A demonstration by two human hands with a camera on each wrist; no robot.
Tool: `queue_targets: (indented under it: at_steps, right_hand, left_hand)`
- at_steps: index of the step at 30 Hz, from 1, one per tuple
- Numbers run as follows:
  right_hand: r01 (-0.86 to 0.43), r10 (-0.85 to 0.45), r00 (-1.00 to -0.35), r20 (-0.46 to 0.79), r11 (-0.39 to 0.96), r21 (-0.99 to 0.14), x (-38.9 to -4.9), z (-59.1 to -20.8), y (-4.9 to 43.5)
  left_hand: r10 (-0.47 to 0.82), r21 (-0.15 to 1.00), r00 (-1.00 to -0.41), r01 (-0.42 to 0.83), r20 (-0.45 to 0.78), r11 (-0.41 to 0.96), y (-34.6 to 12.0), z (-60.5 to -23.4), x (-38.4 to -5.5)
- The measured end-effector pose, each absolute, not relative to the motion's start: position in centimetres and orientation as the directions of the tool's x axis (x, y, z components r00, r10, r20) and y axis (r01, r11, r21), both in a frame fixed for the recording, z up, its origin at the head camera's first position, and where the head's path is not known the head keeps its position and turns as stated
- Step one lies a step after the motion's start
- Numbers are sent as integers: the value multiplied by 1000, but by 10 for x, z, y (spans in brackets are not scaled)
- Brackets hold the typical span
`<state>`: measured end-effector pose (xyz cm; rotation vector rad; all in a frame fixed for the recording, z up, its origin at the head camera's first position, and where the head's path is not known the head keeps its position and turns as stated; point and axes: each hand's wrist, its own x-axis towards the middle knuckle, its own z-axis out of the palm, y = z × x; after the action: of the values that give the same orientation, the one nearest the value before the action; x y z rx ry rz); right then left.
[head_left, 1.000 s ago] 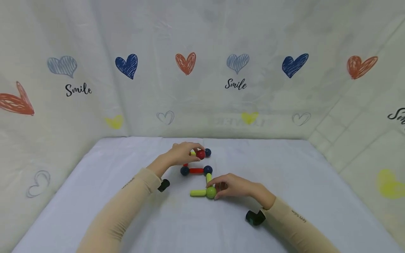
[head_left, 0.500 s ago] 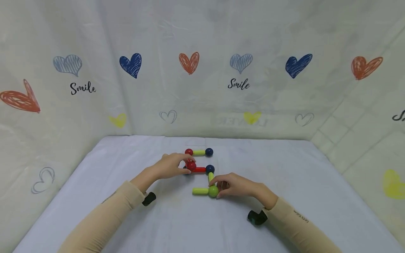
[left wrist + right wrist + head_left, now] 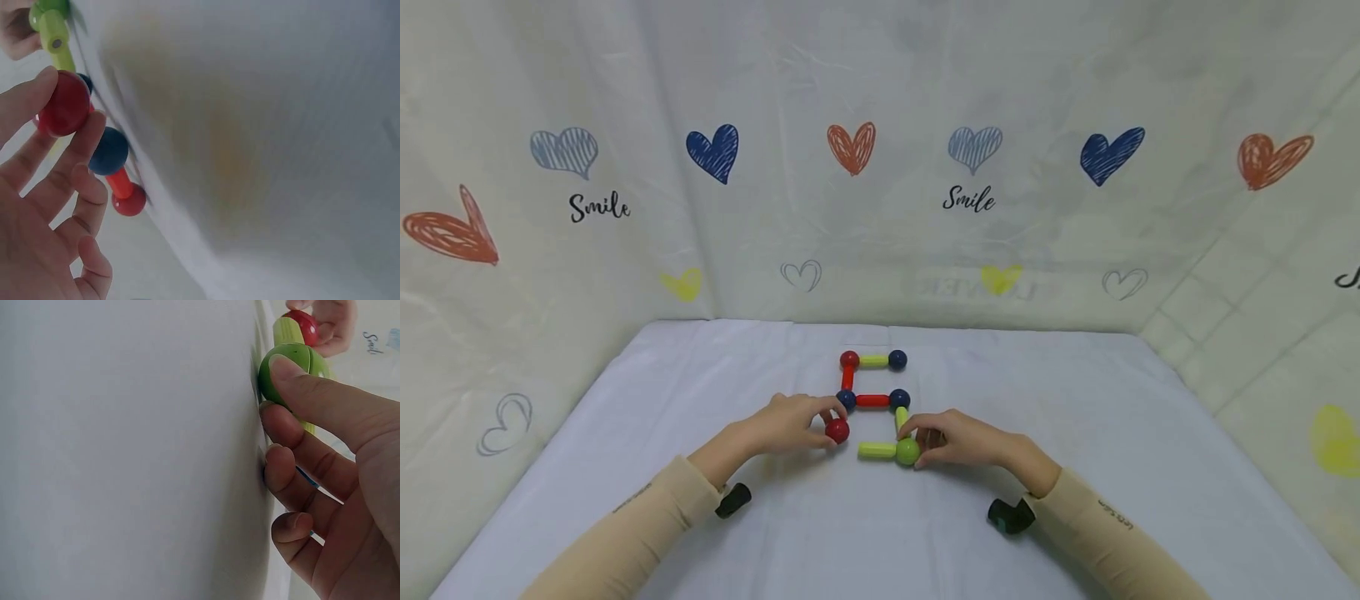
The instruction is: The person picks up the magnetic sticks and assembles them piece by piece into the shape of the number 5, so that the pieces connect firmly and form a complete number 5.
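Observation:
My left hand (image 3: 788,423) pinches a glossy red ball (image 3: 837,430) between thumb and fingers; the left wrist view shows this ball (image 3: 64,105) up close. To the right, my right hand (image 3: 958,440) holds a green ball (image 3: 907,452) with thumb and index finger. A yellow-green rod (image 3: 877,451) points left from the green ball, its free end facing the red ball across a small gap. Another yellow-green rod (image 3: 902,419) runs from the green ball to a dark blue ball (image 3: 899,399). From there a red rod (image 3: 872,401) leads left to a second dark blue ball (image 3: 846,400).
Farther back the chain continues through an upright-running red rod (image 3: 847,378), a red ball (image 3: 849,360), a yellow-green rod (image 3: 873,361) and a dark blue ball (image 3: 897,360). A white cloth (image 3: 1037,375) covers the table. Behind hangs a heart-printed curtain (image 3: 910,242).
My left hand has carried the red ball from beside the far row toward me and to the left, uncovering the chain's far left side. The right hand keeps its hold on the green ball.

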<state>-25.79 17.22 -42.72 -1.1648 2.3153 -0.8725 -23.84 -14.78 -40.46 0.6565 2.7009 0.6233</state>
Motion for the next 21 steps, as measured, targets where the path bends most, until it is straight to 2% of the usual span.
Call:
queue_targets:
  at_steps: [21]
  right_hand:
    - [-566, -831, -554, -53, 422, -709, -259, -428, 172]
  left_hand:
    - [578, 478, -802, 453, -151, 753, -140, -414, -232]
